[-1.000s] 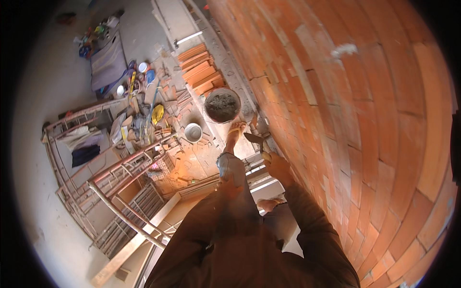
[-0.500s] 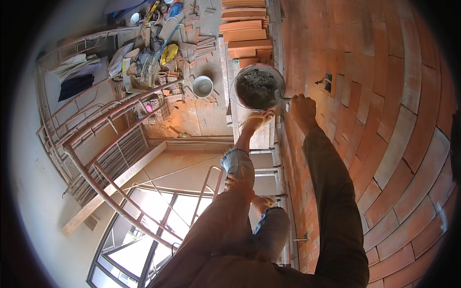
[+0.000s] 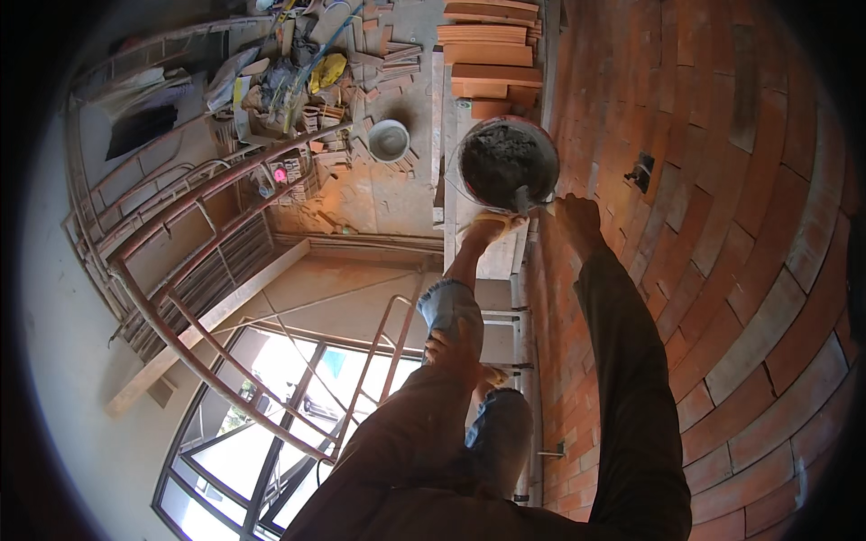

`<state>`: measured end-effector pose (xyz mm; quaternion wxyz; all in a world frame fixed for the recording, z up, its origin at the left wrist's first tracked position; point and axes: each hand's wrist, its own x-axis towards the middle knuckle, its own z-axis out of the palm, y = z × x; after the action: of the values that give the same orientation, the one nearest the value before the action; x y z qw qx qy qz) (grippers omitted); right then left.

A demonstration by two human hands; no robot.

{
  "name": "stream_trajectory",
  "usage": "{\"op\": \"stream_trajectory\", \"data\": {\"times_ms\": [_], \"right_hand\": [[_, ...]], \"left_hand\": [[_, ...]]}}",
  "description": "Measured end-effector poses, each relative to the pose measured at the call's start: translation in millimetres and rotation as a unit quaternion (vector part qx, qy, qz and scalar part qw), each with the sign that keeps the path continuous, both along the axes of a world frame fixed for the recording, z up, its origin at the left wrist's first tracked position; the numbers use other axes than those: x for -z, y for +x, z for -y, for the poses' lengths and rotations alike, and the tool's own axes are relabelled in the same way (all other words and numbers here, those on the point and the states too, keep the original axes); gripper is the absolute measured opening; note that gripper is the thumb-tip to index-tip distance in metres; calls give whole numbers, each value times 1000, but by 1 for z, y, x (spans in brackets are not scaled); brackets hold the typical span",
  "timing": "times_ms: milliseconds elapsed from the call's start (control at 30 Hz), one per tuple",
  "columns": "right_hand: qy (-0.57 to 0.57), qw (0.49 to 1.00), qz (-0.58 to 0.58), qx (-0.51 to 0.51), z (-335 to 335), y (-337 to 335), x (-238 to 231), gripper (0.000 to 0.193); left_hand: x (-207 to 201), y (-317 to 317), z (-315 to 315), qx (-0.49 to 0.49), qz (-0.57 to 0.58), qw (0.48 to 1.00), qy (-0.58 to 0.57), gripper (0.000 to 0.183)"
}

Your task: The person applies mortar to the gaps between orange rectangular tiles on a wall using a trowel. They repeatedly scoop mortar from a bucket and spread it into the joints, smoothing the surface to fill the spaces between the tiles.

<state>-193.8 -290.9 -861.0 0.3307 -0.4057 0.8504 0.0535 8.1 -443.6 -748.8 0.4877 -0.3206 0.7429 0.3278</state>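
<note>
A round bucket (image 3: 465,177) of wet grey mortar (image 3: 505,155) stands on the plank (image 3: 499,261) ahead of me. At its near right rim, my right hand (image 3: 577,222) is closed round the handle of a trowel. The blade of the trowel (image 3: 521,198) dips into the mortar at the near side. My left hand (image 3: 447,346) lies on my left knee, with its fingers apart and no tool in them. My left foot in a sandal (image 3: 494,225) is on the plank, just short of the bucket.
Stacked flat orange bricks (image 3: 487,54) lie beyond the bucket. A brick wall (image 3: 686,270) with an electrical box (image 3: 640,171) rises close on my right. Scaffold rails (image 3: 194,203) stand to the left. Lower down are a pale bucket (image 3: 389,141), brick pieces and scattered tools.
The trowel and my right hand have shifted left along the bucket's near side. My view has turned slightly, while my left hand stays on the knee.
</note>
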Motion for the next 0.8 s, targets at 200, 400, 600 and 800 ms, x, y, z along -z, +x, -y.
{"op": "stream_trajectory", "data": {"times_ms": [200,400,600,800], "right_hand": [[7,989,104,102,-11,29,23,18],[-32,974,118,191,-23,60,10,35],[-41,986,15,159,-19,50,6,32],[-85,993,-4,78,-3,35,29,25]], "left_hand": [[39,-43,6,-18,-36,999,-14,85],[57,-61,9,-23,-49,998,-20,82],[68,-74,11,-21,-57,998,-21,79],[77,-82,14,-22,-63,997,-24,77]]}}
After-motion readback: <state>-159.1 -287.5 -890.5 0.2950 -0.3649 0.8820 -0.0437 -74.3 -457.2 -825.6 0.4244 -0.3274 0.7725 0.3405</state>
